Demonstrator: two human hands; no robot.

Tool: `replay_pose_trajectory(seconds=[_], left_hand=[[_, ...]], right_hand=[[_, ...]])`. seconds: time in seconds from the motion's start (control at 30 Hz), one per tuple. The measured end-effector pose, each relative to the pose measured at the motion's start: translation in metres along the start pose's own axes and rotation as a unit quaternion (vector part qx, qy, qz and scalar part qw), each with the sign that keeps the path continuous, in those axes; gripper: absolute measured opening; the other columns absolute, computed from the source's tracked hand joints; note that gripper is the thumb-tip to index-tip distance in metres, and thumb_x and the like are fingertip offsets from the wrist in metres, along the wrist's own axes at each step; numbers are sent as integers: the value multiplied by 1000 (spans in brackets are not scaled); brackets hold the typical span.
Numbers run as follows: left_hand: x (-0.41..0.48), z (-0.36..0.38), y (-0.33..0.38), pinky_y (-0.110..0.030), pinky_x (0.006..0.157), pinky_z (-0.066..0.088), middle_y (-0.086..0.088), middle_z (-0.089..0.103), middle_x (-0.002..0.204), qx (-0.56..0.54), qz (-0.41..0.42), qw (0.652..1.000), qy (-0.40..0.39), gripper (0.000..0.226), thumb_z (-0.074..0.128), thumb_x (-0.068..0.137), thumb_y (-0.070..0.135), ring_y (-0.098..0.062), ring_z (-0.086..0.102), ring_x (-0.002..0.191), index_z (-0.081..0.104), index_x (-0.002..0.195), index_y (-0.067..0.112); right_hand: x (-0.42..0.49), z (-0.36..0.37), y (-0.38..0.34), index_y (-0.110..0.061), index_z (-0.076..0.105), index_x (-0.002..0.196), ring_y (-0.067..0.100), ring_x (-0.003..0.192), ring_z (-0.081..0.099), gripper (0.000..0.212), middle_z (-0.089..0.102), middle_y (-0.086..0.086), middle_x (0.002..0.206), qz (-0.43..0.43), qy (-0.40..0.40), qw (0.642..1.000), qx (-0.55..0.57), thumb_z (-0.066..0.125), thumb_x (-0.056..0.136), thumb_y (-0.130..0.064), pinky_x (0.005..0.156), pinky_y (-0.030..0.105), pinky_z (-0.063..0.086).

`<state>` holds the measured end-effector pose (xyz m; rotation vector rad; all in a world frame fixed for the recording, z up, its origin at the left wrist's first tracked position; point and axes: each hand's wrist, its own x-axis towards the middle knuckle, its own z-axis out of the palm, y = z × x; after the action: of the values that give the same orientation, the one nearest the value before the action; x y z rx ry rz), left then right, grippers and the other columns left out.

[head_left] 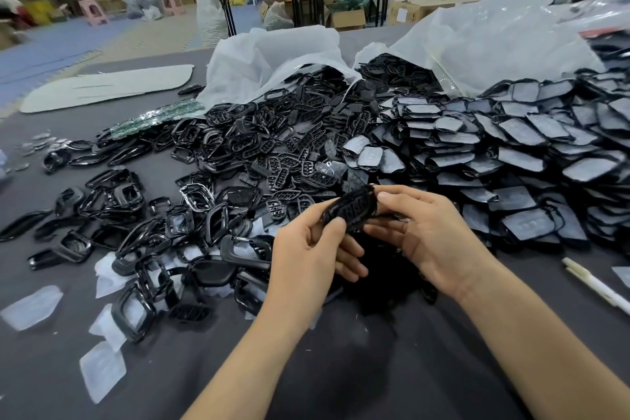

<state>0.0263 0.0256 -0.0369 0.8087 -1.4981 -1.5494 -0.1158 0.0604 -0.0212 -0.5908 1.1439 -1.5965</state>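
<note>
Both my hands hold one black plastic key-fob shell (353, 210) above the dark grey table (358, 368). My left hand (308, 257) pinches its lower left end with thumb on top and fingers curled underneath. My right hand (426, 232) grips its right end, thumb on the upper edge. Behind the shell lies a heap of black button inserts (293, 160). Glossy black frames (153, 232) are spread to the left. Flat black covers with grey film (518, 153) are piled on the right.
Two open white plastic bags (272, 61) spill parts at the back. Peeled film scraps (32, 307) lie at the left front. Green circuit boards (153, 119), a white board (109, 85) and a white pen (596, 286) lie on the table. Far tables and cartons stand beyond.
</note>
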Motion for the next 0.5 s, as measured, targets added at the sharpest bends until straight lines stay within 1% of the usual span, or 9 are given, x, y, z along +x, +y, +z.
replay_pose_trajectory(seconds=[0.1, 0.23, 0.37, 0.5], left_hand=[[0, -1, 1, -19, 39, 44, -5, 60, 54, -28, -20, 999, -5, 29, 37, 101, 3, -16, 57, 39, 65, 99, 13], [0, -2, 1, -18, 37, 40, -8, 60, 54, -50, -31, 998, -4, 31, 37, 101, 7, -17, 54, 37, 66, 97, 14], [0, -3, 0, -19, 37, 41, -9, 61, 54, -62, -26, 998, -8, 31, 36, 101, 9, -19, 55, 38, 66, 99, 11], [0, -5, 0, -20, 38, 41, -10, 61, 55, -71, -16, 997, -5, 34, 35, 100, 10, -21, 56, 39, 69, 98, 15]], right_hand=[[0, 0, 0, -1, 69, 92, 17, 59, 67, 14, 68, 9, 71, -4, -1, 1000, -10, 55, 90, 1, 56, 21, 54], [0, 0, 1, 0, 68, 91, 15, 61, 66, 12, 67, 12, 76, -4, 0, 1000, -22, 55, 90, 2, 56, 21, 54], [1, 0, 2, -4, 67, 85, 12, 58, 65, 14, 69, 6, 69, -8, 3, 999, -32, 56, 90, 3, 54, 20, 53], [1, 1, 3, -5, 67, 85, 12, 58, 65, 14, 70, 4, 69, -14, -2, 999, -45, 56, 90, 3, 54, 20, 53]])
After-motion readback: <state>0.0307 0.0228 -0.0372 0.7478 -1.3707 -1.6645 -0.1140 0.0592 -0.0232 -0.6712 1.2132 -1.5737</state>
